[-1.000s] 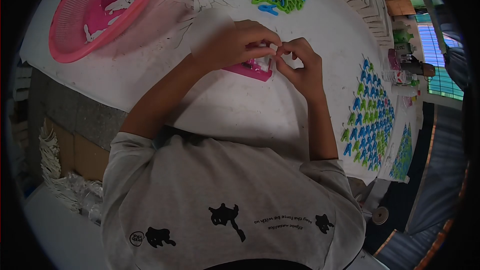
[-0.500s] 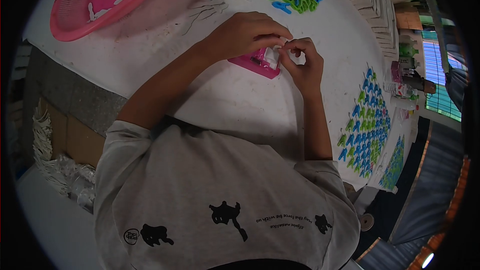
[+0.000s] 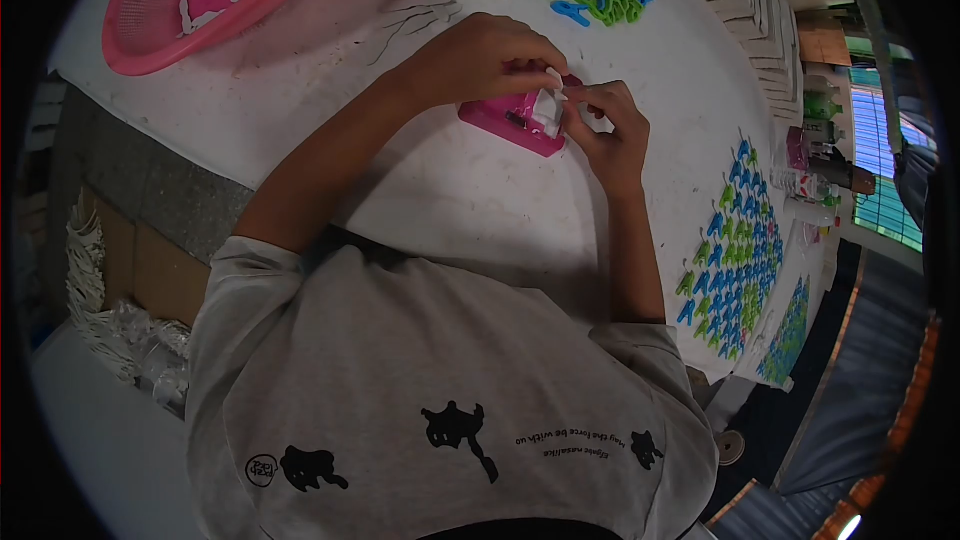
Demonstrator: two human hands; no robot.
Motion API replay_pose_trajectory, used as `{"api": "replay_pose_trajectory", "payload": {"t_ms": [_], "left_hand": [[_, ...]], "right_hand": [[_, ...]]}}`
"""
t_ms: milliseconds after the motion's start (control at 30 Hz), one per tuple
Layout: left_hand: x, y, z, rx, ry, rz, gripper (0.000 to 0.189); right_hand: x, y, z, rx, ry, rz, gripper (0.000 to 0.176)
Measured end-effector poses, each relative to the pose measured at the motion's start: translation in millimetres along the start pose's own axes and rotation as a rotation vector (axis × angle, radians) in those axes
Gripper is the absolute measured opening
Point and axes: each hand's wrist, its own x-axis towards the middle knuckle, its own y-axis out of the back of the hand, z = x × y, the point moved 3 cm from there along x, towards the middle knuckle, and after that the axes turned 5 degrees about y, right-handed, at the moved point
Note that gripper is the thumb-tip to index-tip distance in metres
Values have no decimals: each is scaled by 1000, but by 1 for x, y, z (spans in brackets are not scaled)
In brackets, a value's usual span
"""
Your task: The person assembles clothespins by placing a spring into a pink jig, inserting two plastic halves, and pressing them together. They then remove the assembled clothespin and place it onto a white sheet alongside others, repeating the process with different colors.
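At the right end of the pink holder (image 3: 522, 138) lies the white piece (image 3: 547, 114). The right hand (image 3: 614, 132) seems to pinch its edge; the left hand's (image 3: 488, 58) grip is unclear. Probably light, flexible, best held by edges.

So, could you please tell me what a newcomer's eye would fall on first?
Probably the pink basket at upper left, with white pieces inside. Next, the blue and green clips spread across the table's right side, then the left hand and right hand at a small pink object, upper centre.
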Motion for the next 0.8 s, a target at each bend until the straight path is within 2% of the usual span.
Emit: {"api": "replay_pose_trajectory", "payload": {"t_ms": [300, 367, 800], "left_hand": [[-1, -2, -7, 96, -35, -104, 12], [-1, -2, -7, 124, 5, -147, 11], [-2, -9, -7, 116, -31, -152, 13]], "right_hand": [[-2, 3, -1, -113, 52, -83, 24], [-2, 3, -1, -114, 43, -75, 28], [-8, 7, 3, -170, 81, -109, 31]]}}
